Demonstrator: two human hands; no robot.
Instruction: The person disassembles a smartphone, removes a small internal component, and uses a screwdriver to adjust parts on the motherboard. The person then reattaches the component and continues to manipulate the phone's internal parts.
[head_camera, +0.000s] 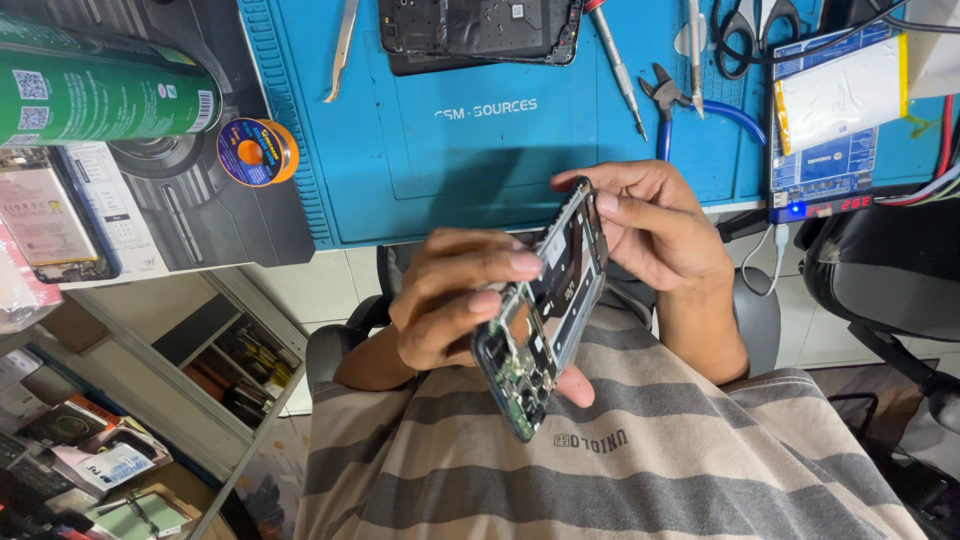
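Two hands are gripping an opened phone frame (545, 305), tilted on edge above the striped shirt (620, 460). Left hand (450, 295) is pinching its lower half, fingers (505, 265) curling over the exposed board, thumb tip underneath. Right hand (655, 225) is closing narrowly around the upper end, fingertips pressing its top edge.

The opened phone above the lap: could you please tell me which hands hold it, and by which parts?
Both hold the opened phone: left hand pinches the camera end, right hand grips the top edge.
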